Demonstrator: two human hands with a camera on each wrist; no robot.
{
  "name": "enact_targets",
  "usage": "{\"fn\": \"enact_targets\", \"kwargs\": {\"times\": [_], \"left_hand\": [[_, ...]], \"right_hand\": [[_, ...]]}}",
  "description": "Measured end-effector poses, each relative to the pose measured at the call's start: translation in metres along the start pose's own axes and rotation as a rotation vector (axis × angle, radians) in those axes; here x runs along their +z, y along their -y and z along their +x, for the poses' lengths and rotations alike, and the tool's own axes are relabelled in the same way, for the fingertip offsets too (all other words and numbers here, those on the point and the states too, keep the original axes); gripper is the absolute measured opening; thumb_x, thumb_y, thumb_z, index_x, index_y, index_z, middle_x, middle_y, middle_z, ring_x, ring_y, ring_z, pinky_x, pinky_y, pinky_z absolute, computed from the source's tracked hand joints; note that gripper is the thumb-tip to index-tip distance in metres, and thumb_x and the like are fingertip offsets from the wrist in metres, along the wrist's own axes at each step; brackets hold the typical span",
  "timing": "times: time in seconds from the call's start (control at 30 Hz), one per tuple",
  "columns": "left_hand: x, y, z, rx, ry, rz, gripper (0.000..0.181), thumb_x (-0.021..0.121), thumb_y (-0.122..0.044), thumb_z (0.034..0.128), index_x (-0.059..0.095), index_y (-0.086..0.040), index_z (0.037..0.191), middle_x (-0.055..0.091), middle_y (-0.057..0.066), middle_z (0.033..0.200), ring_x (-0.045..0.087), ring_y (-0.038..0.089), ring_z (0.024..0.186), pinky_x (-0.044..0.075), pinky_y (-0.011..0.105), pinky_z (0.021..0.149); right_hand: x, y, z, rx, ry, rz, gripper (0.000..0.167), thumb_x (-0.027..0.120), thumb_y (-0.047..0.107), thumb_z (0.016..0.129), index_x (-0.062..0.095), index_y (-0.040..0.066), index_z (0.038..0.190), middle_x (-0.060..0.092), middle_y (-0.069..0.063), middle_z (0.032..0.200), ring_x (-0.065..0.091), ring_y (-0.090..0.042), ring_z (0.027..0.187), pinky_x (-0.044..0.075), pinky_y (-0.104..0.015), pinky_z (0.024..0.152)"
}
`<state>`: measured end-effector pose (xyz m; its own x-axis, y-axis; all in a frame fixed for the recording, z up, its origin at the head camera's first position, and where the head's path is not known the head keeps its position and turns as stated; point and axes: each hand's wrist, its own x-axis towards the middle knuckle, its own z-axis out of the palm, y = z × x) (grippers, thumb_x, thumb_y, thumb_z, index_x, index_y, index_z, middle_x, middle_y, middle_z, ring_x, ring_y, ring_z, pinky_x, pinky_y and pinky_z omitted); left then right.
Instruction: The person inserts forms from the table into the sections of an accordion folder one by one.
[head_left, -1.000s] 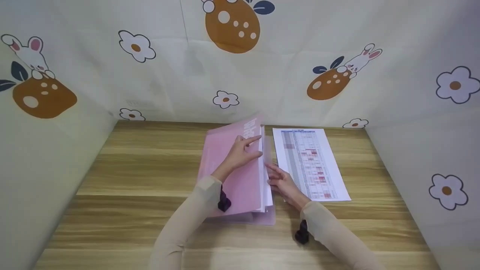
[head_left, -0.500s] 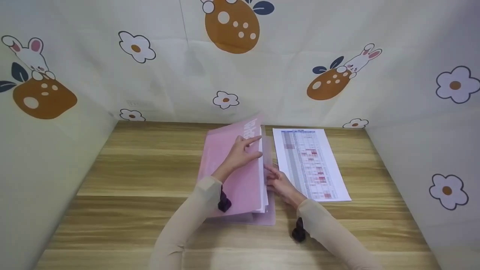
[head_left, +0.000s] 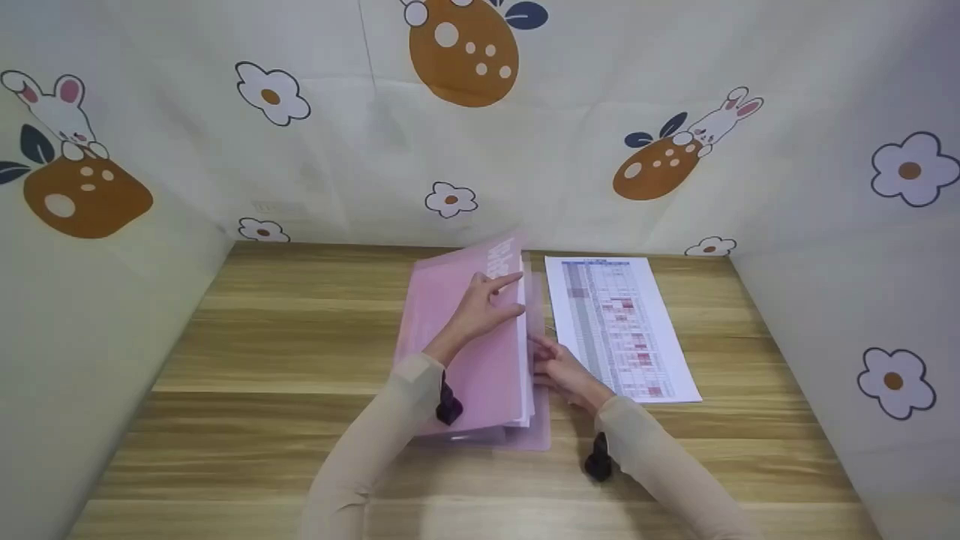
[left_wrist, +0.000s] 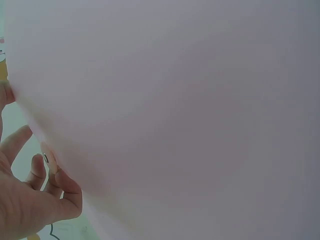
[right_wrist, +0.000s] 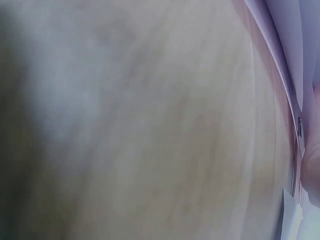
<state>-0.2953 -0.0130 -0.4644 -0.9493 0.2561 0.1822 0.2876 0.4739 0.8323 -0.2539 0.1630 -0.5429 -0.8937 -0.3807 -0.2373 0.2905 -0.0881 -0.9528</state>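
Observation:
A pink folder (head_left: 457, 315) lies with its front cover raised at a tilt, white sheets (head_left: 524, 352) showing along its right side. My left hand (head_left: 476, 307) holds that cover near its right edge, thumb and index finger reaching to the edge. My right hand (head_left: 562, 371) is at the folder's opening, fingers fairly straight against the edges of the sheets; some fingertips are hidden. In the left wrist view, the pale cover (left_wrist: 175, 110) fills most of the frame, with fingers (left_wrist: 72, 197) by its edge. The right wrist view catches sheet edges (right_wrist: 287, 45) beside a fingertip.
A printed table sheet (head_left: 622, 330) with red-shaded cells lies flat to the right of the folder. Both rest on a wood-grain tabletop (head_left: 262, 360). Patterned fabric walls (head_left: 337, 150) stand behind and at both sides.
The white sheets stick out less past the folder's cover, having shifted left. My right hand has moved slightly left and down along them. My left hand stays in place.

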Motion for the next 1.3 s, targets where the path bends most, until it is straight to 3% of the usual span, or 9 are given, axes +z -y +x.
{"fn": "enact_targets", "kwargs": {"times": [0.27, 0.53, 0.77, 1.03, 1.3], "left_hand": [[-0.001, 0.000, -0.001, -0.001, -0.002, -0.011, 0.053, 0.069, -0.023, 0.0726, 0.054, -0.016, 0.123, 0.037, 0.008, 0.089, 0.036, 0.019, 0.081, 0.032, 0.027, 0.065], [-0.001, -0.001, -0.001, -0.011, 0.000, -0.007, 0.054, 0.069, -0.022, 0.0723, 0.054, -0.016, 0.123, 0.037, 0.008, 0.089, 0.036, 0.018, 0.079, 0.032, 0.027, 0.064], [-0.001, -0.002, -0.001, -0.004, 0.003, 0.007, 0.054, 0.068, -0.023, 0.0724, 0.054, -0.017, 0.124, 0.036, 0.007, 0.087, 0.035, 0.018, 0.078, 0.031, 0.027, 0.063], [0.000, -0.002, 0.000, -0.013, 0.001, 0.016, 0.054, 0.069, -0.023, 0.0719, 0.054, -0.016, 0.123, 0.036, 0.007, 0.087, 0.036, 0.018, 0.077, 0.032, 0.027, 0.063], [0.000, -0.002, -0.001, -0.017, 0.002, 0.001, 0.054, 0.069, -0.023, 0.0720, 0.054, -0.017, 0.124, 0.036, 0.008, 0.088, 0.036, 0.018, 0.078, 0.032, 0.027, 0.063]], "right_hand": [[0.001, 0.000, -0.002, -0.050, -0.080, -0.079, 0.061, 0.045, -0.017, 0.073, 0.031, -0.008, 0.132, 0.054, -0.021, 0.104, 0.058, -0.025, 0.081, 0.047, -0.038, 0.071], [0.001, 0.001, -0.002, -0.024, -0.090, -0.100, 0.060, 0.042, -0.017, 0.073, 0.031, -0.009, 0.131, 0.053, -0.022, 0.104, 0.057, -0.024, 0.082, 0.047, -0.037, 0.071], [-0.005, 0.004, -0.003, -0.019, -0.133, -0.131, 0.053, 0.046, -0.016, 0.075, 0.037, -0.011, 0.127, 0.056, -0.015, 0.092, 0.058, -0.019, 0.075, 0.048, -0.034, 0.069], [-0.026, 0.017, -0.007, -0.085, -0.196, -0.113, 0.047, 0.048, -0.015, 0.075, 0.040, -0.016, 0.121, 0.058, -0.020, 0.089, 0.061, -0.020, 0.068, 0.048, -0.027, 0.063], [-0.052, 0.038, -0.011, -0.114, -0.298, -0.121, 0.044, 0.049, -0.014, 0.078, 0.040, -0.016, 0.120, 0.053, -0.028, 0.099, 0.061, -0.019, 0.072, 0.047, -0.029, 0.069]]}}
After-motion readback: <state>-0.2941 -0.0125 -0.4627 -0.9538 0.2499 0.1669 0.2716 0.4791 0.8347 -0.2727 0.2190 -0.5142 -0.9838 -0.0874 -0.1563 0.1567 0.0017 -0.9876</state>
